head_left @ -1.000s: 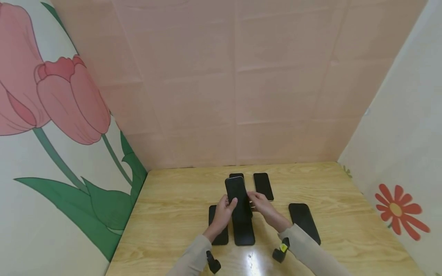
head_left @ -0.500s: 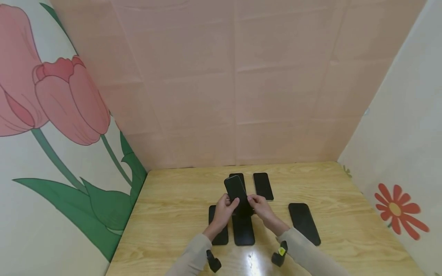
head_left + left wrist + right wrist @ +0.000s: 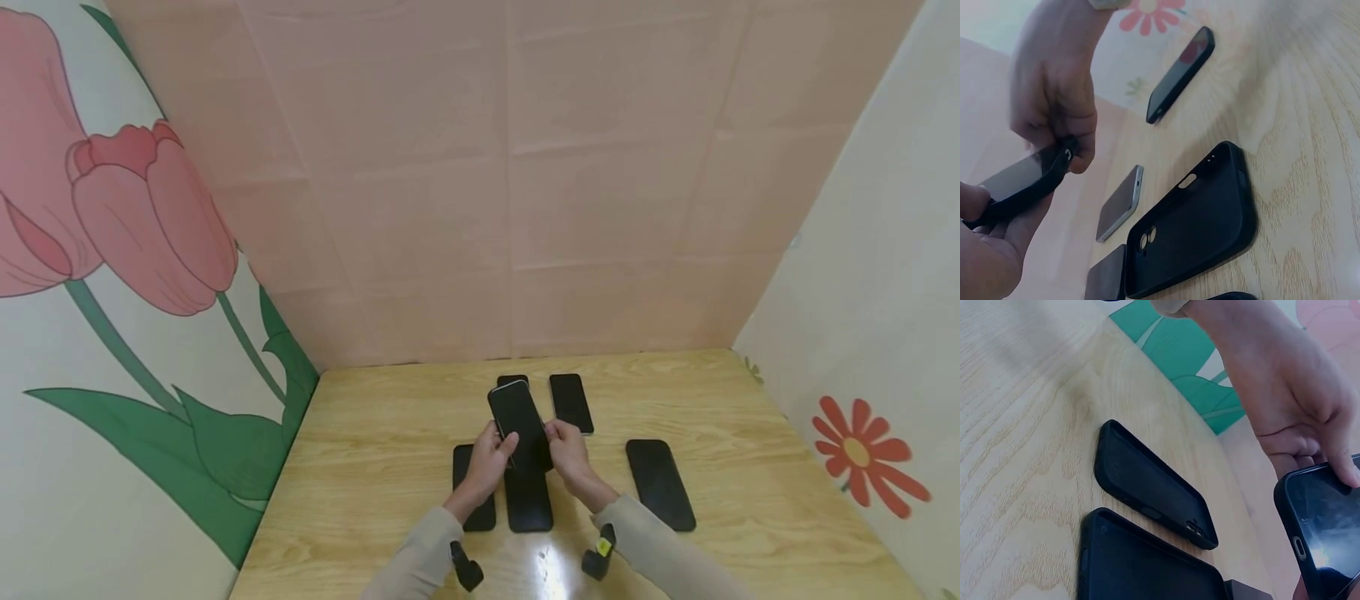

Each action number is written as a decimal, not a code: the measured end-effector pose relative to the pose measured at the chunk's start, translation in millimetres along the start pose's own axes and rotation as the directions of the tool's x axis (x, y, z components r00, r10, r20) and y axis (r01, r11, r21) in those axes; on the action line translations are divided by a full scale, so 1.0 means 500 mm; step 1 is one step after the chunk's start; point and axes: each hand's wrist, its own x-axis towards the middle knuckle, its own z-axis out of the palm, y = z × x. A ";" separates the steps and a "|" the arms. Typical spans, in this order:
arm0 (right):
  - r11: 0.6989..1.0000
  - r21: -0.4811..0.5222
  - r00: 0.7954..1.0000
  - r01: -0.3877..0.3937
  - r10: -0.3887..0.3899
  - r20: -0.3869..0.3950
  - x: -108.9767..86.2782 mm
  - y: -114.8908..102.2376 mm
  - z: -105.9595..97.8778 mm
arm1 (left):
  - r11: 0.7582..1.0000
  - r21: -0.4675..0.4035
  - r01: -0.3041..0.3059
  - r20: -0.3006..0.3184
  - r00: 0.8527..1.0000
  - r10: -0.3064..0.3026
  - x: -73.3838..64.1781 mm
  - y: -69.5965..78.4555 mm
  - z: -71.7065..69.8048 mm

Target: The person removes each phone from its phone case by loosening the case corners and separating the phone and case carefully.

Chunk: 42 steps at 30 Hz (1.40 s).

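Both hands hold a dark smartphone (image 3: pixel 517 417) above the table, tilted, screen up. A black phone case (image 3: pixel 1290 519) wraps its edge, with the charging-port cutout visible in the right wrist view. My left hand (image 3: pixel 487 462) grips the left side, thumb over the screen. At the lower right edge, my right hand (image 3: pixel 572 458) pinches the case rim, seen from across in the left wrist view. Beneath them lies an empty black case (image 3: pixel 1191 231) with camera and side cutouts. Another empty case (image 3: pixel 1154 487) lies left of it, partly behind my left hand.
A phone (image 3: pixel 572 404) with a silvery edge lies behind my right hand. Another dark phone (image 3: pixel 512 379) is mostly hidden behind the held one. To the right lies a dark cased phone (image 3: pixel 660 483). The wooden table (image 3: pixel 375 467) meets walls on three sides.
My right hand has shifted slightly down along the phone's right edge, with its fingers drawn in closer. The left hand and held phone stay in nearly the same place.
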 end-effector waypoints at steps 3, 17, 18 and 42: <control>1.000 -0.008 1.000 0.026 -0.026 -0.009 -0.001 -0.002 0.001 | 1.000 -0.004 0.001 -0.006 1.000 -0.001 0.002 0.000 -0.001; 0.997 0.051 0.998 0.057 -0.059 0.030 -0.002 -0.002 0.008 | 0.994 -0.109 0.028 0.002 1.000 -0.028 -0.028 0.065 -0.008; 0.996 0.062 0.997 0.063 -0.066 0.038 -0.002 -0.002 0.008 | 0.993 -0.117 0.027 -0.002 1.000 -0.027 -0.029 0.064 -0.008; 0.973 0.194 0.882 -0.127 0.021 0.471 0.025 0.029 -0.042 | 0.999 -0.024 0.040 -0.068 0.997 -0.041 -0.035 0.062 -0.016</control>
